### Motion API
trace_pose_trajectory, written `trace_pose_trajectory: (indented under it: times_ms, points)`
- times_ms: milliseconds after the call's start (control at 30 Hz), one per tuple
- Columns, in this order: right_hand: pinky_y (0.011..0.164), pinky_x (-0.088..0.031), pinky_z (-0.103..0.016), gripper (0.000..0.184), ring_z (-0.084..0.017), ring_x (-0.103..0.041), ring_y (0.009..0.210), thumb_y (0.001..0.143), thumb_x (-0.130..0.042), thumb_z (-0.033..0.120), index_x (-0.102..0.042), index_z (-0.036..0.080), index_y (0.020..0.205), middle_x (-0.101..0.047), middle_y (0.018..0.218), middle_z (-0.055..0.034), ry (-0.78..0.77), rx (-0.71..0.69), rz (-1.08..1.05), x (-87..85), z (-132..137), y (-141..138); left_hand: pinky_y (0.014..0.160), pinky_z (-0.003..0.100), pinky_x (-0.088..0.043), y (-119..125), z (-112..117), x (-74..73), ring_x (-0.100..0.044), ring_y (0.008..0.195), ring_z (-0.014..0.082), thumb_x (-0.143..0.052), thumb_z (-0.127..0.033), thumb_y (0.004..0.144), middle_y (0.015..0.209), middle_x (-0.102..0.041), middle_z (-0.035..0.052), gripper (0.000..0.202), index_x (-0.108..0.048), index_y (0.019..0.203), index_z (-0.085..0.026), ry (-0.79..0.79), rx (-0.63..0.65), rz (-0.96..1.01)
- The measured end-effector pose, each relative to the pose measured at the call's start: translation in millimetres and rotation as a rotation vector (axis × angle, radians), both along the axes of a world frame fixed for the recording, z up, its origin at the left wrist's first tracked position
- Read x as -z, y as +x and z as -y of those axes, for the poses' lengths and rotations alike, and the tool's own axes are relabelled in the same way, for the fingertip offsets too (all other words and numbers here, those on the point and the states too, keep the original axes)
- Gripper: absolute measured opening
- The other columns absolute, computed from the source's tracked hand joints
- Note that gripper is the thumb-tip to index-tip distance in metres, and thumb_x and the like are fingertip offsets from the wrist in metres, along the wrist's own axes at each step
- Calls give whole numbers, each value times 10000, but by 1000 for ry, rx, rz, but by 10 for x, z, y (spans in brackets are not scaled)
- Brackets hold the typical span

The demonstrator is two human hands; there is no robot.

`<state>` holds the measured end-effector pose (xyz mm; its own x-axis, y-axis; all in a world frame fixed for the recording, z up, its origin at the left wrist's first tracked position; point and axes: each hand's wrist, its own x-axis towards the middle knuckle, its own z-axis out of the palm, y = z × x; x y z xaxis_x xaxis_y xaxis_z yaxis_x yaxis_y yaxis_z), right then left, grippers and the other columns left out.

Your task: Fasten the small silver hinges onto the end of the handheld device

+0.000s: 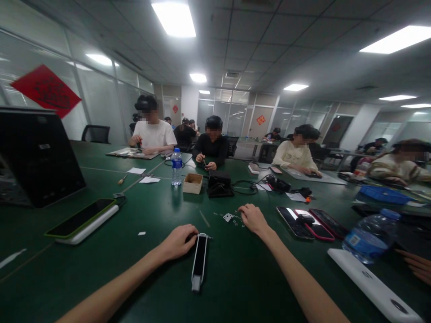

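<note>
My left hand (178,242) curls its fingers over the upper end of a slim black-and-white electric screwdriver (200,262), which lies on the green table (232,287) with its metal bit pointing away from me. My right hand (255,220) rests on the tabletop, its fingertips close beside a small metal plate (227,217) and a scatter of tiny metal screws or rings (238,219). Whether those fingers pinch a tiny part is hidden.
Several phones (305,224) lie right of my right hand, near a water bottle (372,236) on a white case. Ahead stand a cardboard box (193,183) and a black device (219,185) with cables. Co-workers (212,143) sit across the table.
</note>
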<state>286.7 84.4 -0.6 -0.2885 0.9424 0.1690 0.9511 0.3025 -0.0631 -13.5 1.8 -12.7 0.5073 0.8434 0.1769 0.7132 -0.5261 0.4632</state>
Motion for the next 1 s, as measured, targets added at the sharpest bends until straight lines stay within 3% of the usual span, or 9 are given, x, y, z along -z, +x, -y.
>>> trace_pose_trajectory:
  times_ms: [100,267,533,767,1000]
  points:
    - [883,-394,-309,259,-210,-546,1045,896,-437,213,-662,189,1023,-628,1084,-90,-141,44,47,-88,-38,-60,773,273,-455,-19,-2,29,-587,835,170,-422,-250,905,926,-632,52,221,-619,964,-166,-1,-14,-12]
    - [729,-455,-239,155,-181,-639,878,822,-559,160,-690,171,906,-676,958,-87,-231,138,56,-131,-135,-111,783,273,-460,-29,20,41,-587,854,167,-431,-254,907,947,-633,45,210,-618,965,-178,-8,-27,-15]
    - [691,-454,-250,148,-209,-653,873,787,-568,114,-680,143,880,-665,973,-129,-233,192,81,-154,-174,-204,782,274,-467,-31,55,-4,-588,865,168,-441,-247,901,951,-631,46,202,-620,964,-177,-19,-28,4]
    - [689,-441,-237,194,-203,-652,900,795,-538,111,-696,195,869,-684,960,-97,-240,138,101,-175,-136,-229,756,280,-470,-13,65,-23,-588,856,180,-443,-251,897,943,-631,52,210,-625,969,-176,-22,-38,-28]
    - [647,-441,-228,156,-197,-659,856,801,-540,147,-683,175,855,-678,964,-112,-266,174,105,-173,-119,-215,740,272,-467,-27,67,-20,-593,839,173,-438,-253,899,940,-629,44,208,-624,956,-178,-25,-29,6]
